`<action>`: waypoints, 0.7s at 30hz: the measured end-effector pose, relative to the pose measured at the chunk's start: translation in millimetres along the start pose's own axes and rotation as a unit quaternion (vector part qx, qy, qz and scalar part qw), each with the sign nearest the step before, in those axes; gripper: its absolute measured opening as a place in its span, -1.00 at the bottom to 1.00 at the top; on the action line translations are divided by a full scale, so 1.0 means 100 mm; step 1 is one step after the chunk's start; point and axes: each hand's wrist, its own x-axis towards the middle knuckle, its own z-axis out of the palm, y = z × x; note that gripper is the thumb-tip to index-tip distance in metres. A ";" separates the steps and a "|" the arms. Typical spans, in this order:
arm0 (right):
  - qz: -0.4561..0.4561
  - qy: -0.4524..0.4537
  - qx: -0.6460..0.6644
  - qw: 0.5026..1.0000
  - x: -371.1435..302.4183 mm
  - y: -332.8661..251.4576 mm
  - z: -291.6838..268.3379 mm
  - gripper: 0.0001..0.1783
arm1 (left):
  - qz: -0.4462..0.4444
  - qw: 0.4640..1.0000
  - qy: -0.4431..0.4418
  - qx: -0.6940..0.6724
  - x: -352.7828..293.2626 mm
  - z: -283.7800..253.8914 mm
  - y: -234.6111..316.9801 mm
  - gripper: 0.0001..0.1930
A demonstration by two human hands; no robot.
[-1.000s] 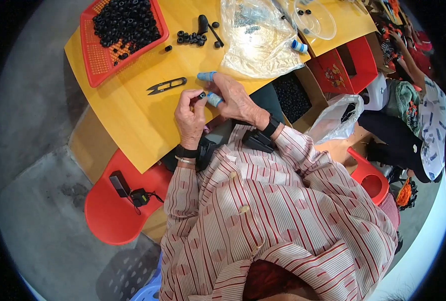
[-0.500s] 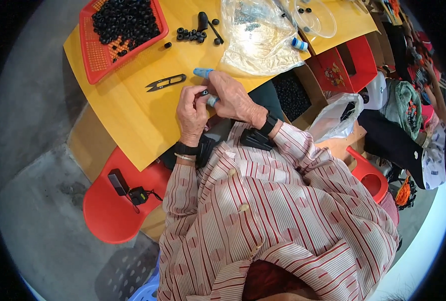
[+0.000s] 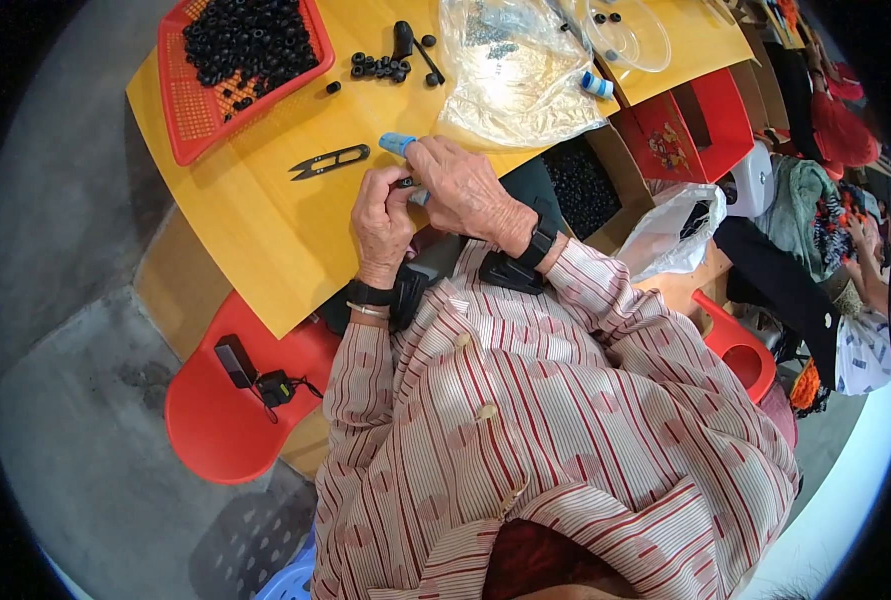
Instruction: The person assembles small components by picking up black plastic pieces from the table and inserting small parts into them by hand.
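Note:
Over the table's near edge my two hands meet. Between the thumb and fingers of my left hand (image 3: 383, 225) sits a small black ring-shaped part (image 3: 405, 183), mostly covered. My right hand (image 3: 465, 195) is curled against it from the right, its thumb side at the part; its grip is hidden. A blue sleeve-like piece (image 3: 397, 143) juts out at the right index finger; whether it is worn or held I cannot tell. Just left of the hands lie black thread snips (image 3: 330, 162). A pale wrap shows near the right thumb.
A red basket (image 3: 170, 110) full of black parts stands at the far left. Loose black parts (image 3: 380, 68) lie beside a black-handled tool (image 3: 403, 40). A clear plastic bag (image 3: 515, 100) and a blue-white roll (image 3: 597, 86) sit to the right. A carton (image 3: 620, 175) of black pieces is beside the table.
My right hand has shifted slightly up and left, its fingers closing further over the black part. The blue piece moved a little left with it. The left hand stays almost in place.

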 end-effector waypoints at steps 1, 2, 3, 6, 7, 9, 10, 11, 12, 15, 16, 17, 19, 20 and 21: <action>0.000 -0.009 0.002 1.000 0.00 -0.01 0.00 -0.47 | -0.001 1.000 -0.001 -0.004 0.00 0.00 0.00 -0.84; 0.000 -0.010 0.003 1.000 0.00 0.00 0.01 -0.47 | -0.003 1.000 -0.002 -0.008 0.00 0.00 0.01 -0.84; -0.005 -0.020 0.012 1.000 -0.01 0.01 0.02 -0.50 | -0.004 1.000 -0.001 -0.008 0.01 0.00 0.01 -0.84; -0.016 -0.030 0.058 0.998 -0.03 0.08 0.07 -0.57 | -0.003 1.000 -0.007 0.000 0.01 -0.01 0.00 -0.83; -0.022 -0.029 0.094 0.995 -0.03 0.10 0.08 -0.60 | -0.008 1.000 -0.003 -0.005 0.00 -0.01 -0.01 -0.83; 0.002 -0.027 0.133 0.991 -0.04 0.12 0.07 -0.64 | -0.012 1.000 0.000 -0.012 0.00 0.00 -0.01 -0.83; 0.025 -0.025 0.173 0.984 -0.05 0.13 0.06 -0.67 | -0.007 1.000 -0.005 -0.005 0.00 0.00 0.00 -0.84; 0.026 -0.024 0.171 0.985 -0.06 0.14 0.05 -0.67 | -0.002 1.000 -0.010 0.001 0.01 0.00 0.02 -0.84; 0.026 -0.042 0.171 0.984 -0.06 0.14 0.05 -0.68 | -0.001 1.000 -0.009 0.001 0.00 0.00 0.02 -0.84; 0.020 -0.063 0.157 0.985 -0.03 0.09 -0.03 -0.69 | -0.016 1.000 0.007 -0.018 -0.01 -0.01 0.02 -0.85; 0.014 -0.066 0.144 0.987 -0.02 0.08 -0.04 -0.70 | -0.020 1.000 0.005 -0.015 -0.01 -0.01 0.03 -0.81; 0.013 -0.065 0.144 0.987 -0.02 0.09 -0.02 -0.70 | -0.025 1.000 0.004 -0.012 -0.01 -0.02 0.03 -0.77; 0.042 -0.070 0.158 0.984 -0.05 0.10 0.00 -0.67 | -0.014 1.000 0.008 -0.017 0.01 -0.01 0.05 -0.78; 0.041 -0.068 0.156 0.985 -0.05 0.08 0.00 -0.67 | -0.005 1.000 0.013 -0.019 0.02 -0.01 0.05 -0.79; 0.075 -0.058 0.154 0.984 -0.04 0.04 0.01 -0.66 | -0.002 1.000 0.013 -0.020 0.02 -0.01 0.06 -0.79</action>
